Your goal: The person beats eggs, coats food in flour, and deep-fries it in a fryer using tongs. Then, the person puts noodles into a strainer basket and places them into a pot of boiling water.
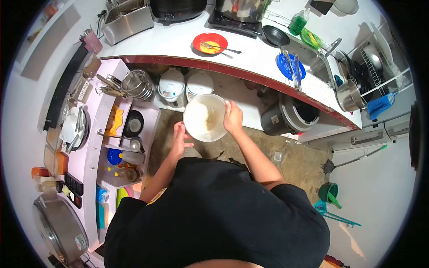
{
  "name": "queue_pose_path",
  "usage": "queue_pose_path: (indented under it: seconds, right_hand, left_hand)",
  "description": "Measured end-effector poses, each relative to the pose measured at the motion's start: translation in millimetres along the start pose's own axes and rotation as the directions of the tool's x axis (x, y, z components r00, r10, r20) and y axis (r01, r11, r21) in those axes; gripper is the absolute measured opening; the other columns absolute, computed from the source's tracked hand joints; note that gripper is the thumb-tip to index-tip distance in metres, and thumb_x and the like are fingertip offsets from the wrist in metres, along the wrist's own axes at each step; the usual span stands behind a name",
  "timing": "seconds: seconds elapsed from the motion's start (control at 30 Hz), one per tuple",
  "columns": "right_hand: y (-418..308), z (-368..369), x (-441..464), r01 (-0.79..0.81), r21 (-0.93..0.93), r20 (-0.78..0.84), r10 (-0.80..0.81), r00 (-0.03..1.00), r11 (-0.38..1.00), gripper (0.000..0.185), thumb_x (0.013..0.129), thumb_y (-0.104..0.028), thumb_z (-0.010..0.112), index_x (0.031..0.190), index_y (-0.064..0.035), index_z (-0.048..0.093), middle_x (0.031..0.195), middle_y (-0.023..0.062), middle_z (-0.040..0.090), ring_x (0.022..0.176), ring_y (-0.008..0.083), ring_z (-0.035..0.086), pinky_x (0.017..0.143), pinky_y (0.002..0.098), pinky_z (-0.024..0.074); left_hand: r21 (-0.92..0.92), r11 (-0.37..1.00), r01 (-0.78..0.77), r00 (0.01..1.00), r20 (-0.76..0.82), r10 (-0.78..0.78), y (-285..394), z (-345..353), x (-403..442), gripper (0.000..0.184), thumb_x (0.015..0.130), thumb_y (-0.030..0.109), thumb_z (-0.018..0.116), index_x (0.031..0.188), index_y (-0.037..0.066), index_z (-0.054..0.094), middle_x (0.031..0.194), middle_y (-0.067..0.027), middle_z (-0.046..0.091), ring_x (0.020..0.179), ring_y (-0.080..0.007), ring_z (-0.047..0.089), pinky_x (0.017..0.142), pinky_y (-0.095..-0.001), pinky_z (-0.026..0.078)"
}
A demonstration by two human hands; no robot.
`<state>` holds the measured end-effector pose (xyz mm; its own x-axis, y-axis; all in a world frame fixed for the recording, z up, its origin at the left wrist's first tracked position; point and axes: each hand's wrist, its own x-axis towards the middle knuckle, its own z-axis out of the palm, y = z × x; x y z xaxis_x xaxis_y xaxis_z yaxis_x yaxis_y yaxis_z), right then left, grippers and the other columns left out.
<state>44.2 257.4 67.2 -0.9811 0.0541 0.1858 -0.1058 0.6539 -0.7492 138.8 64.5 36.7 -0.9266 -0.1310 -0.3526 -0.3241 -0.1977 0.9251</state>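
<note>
A round white bowl (194,117) is held in front of my body, above the floor. Pale, whitish stuff with a beige patch lies in its bottom. My right hand (233,118) grips the right side of the bowl, the thumb over the rim and the other fingers partly hidden. My left hand (178,142) is at the bowl's lower left edge, fingers apart and the thumb stretched out below the rim. Its fingertips are close against the bowl's side; whether they bear any weight I cannot tell.
Ahead runs a white counter (165,42) with a red bowl (200,39) of yellow food and a fork, a blue plate (282,66) with tongs, and a sink (308,56). Beneath stand white lidded appliances (171,85) and a black bin (277,117). Pink shelves (93,165) line the left.
</note>
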Motion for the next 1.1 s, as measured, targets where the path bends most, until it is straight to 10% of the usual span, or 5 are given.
queue_pose_path:
  seconds: [0.27, 0.4, 0.53, 0.8, 1.1]
  right_hand:
    - [-6.4, 7.5, -3.6, -0.032, 0.044, 0.134, 0.026, 0.991, 0.999, 0.032, 0.090, -0.028, 0.038, 0.087, 0.0017, 0.052, 0.082, 0.0248, 0.057, 0.078, 0.0430, 0.054, 0.071, 0.0471, 0.0414]
    - [17.1, 7.1, 16.3, 0.059, -0.050, 0.272, -0.043, 0.961, 0.997, 0.038, 0.091, -0.032, 0.034, 0.085, 0.0012, 0.052, 0.095, 0.0268, 0.054, 0.100, 0.0413, 0.047, 0.082, 0.0468, 0.0367]
    - [32.3, -92.7, 89.5, 0.156, -0.404, -0.319, -0.299, 0.899, 0.901, 0.035, 0.087, -0.029, 0.041, 0.076, 0.0006, 0.055, 0.076, 0.0209, 0.051, 0.079, 0.0352, 0.047, 0.070, 0.0470, 0.0361]
    - [96.8, -195.7, 193.8, -0.584, -0.565, -0.324, 0.495, 0.807, 0.583, 0.068, 0.073, -0.052, 0.058, 0.121, -0.0071, 0.038, 0.123, 0.0198, 0.043, 0.116, 0.0348, 0.040, 0.088, 0.0495, 0.0372]
    - [179.4, -196.1, 212.3, -0.336, -0.622, -0.348, 0.136, 0.928, 0.707, 0.047, 0.077, -0.035, 0.056, 0.103, 0.0036, 0.047, 0.094, 0.0218, 0.058, 0.082, 0.0346, 0.059, 0.070, 0.0409, 0.0459]
  left_hand:
    - [0.205, 0.956, -0.209, 0.956, -0.164, 0.244, -9.7, -9.9, 21.5, 0.034, 0.069, 0.000, 0.055, 0.100, 0.003, 0.042, 0.092, -0.0101, 0.049, 0.081, -0.0162, 0.054, 0.053, -0.0335, 0.052]
    - [-0.285, 0.939, 0.191, 0.973, -0.069, -0.219, 18.6, -16.8, 10.6, 0.034, 0.063, 0.001, 0.051, 0.096, 0.001, 0.045, 0.085, -0.0099, 0.052, 0.082, -0.0223, 0.055, 0.054, -0.0359, 0.050]
    - [-0.702, 0.664, 0.257, 0.950, 0.055, -0.308, -41.4, -67.5, 37.5, 0.043, 0.062, 0.003, 0.049, 0.104, 0.004, 0.043, 0.093, -0.0121, 0.052, 0.090, -0.0277, 0.054, 0.055, -0.0404, 0.049]
    - [-0.347, 0.938, 0.001, 0.991, -0.125, -0.047, 59.8, -18.8, 11.8, 0.040, 0.068, -0.003, 0.052, 0.104, 0.007, 0.038, 0.095, -0.0088, 0.051, 0.084, -0.0200, 0.054, 0.052, -0.0262, 0.048]
    - [-0.253, 0.932, -0.261, 0.943, 0.139, 0.302, 56.8, -36.0, 31.3, 0.047, 0.063, 0.004, 0.075, 0.087, 0.010, 0.036, 0.083, -0.0001, 0.047, 0.076, -0.0079, 0.049, 0.056, -0.0207, 0.046]
